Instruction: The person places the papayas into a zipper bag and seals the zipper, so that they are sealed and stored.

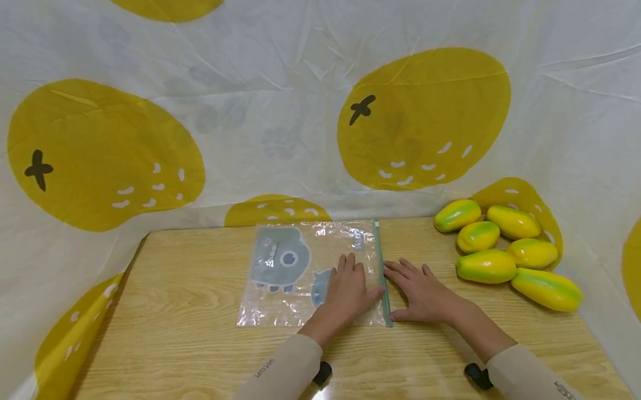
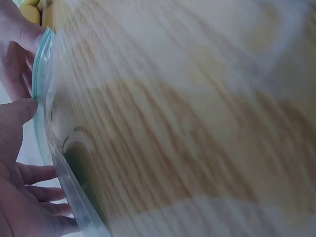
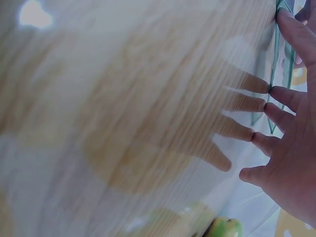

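Note:
A clear plastic zip bag (image 1: 280, 295) with blue-grey monster prints lies flat on the wooden table. Its green zip strip (image 1: 380, 245) runs along the right edge. My left hand (image 1: 349, 291) rests on the bag near that edge, fingers extended, thumb by the strip. On the other side, my right hand (image 1: 425, 295) has its fingers spread, with fingertips and thumb at the strip. From the right wrist view, the right fingertips (image 3: 276, 118) touch the table beside the bag's edge. The left wrist view shows the left thumb (image 2: 27, 109) against the zip edge.
Several yellow-green papaya-like fruits (image 1: 486, 267) are grouped at the table's right side, beyond my right hand. A white cloth (image 1: 268, 122) with large yellow fruit prints hangs behind the table (image 1: 184, 339) and along both sides.

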`<state>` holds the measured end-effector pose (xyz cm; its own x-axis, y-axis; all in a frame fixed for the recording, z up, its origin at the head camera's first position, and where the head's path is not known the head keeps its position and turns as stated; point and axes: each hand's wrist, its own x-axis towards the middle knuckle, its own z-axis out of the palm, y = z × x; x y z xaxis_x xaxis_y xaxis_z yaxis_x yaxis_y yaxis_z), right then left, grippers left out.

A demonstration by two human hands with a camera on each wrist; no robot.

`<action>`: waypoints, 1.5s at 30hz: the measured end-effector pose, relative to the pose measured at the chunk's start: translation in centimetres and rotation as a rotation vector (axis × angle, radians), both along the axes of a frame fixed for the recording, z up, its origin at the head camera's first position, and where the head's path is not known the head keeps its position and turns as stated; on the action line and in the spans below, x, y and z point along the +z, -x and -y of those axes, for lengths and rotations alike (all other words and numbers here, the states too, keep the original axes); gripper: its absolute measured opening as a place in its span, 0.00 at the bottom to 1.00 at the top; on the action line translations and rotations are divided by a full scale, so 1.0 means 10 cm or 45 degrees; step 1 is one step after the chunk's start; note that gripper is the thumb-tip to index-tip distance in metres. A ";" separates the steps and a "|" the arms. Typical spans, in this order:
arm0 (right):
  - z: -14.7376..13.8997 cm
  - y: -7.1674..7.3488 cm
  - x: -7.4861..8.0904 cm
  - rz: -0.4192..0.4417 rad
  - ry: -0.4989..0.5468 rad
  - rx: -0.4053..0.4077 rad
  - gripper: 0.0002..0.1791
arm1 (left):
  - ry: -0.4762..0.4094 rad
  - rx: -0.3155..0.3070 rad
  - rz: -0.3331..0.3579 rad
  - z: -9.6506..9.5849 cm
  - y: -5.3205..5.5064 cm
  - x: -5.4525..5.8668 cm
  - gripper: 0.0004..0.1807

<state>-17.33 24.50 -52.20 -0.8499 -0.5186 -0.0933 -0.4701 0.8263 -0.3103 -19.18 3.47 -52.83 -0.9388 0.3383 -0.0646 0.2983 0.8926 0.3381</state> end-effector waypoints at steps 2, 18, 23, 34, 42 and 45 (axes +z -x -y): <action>0.00 0.00 0.00 0.002 -0.002 -0.003 0.56 | -0.007 -0.003 0.006 -0.01 0.00 0.00 0.45; 0.00 0.01 -0.01 0.023 -0.016 0.004 0.56 | 0.029 -0.011 0.026 -0.11 0.03 -0.05 0.47; 0.01 0.00 0.00 0.032 0.005 0.006 0.56 | 0.047 -0.002 0.035 -0.12 0.02 -0.02 0.46; 0.02 0.00 0.03 0.028 -0.010 -0.006 0.55 | 0.033 0.005 0.030 -0.11 0.02 0.00 0.44; 0.03 0.00 0.04 0.032 -0.032 -0.018 0.56 | -0.078 -0.075 0.049 0.02 0.03 -0.02 0.44; 0.05 -0.01 0.03 0.034 -0.044 -0.026 0.56 | -0.098 -0.095 0.065 0.09 0.04 -0.02 0.46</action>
<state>-17.28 23.97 -51.88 -0.8574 -0.4970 -0.1339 -0.4446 0.8462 -0.2936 -19.55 2.62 -52.99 -0.9068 0.4132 -0.0831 0.3439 0.8393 0.4210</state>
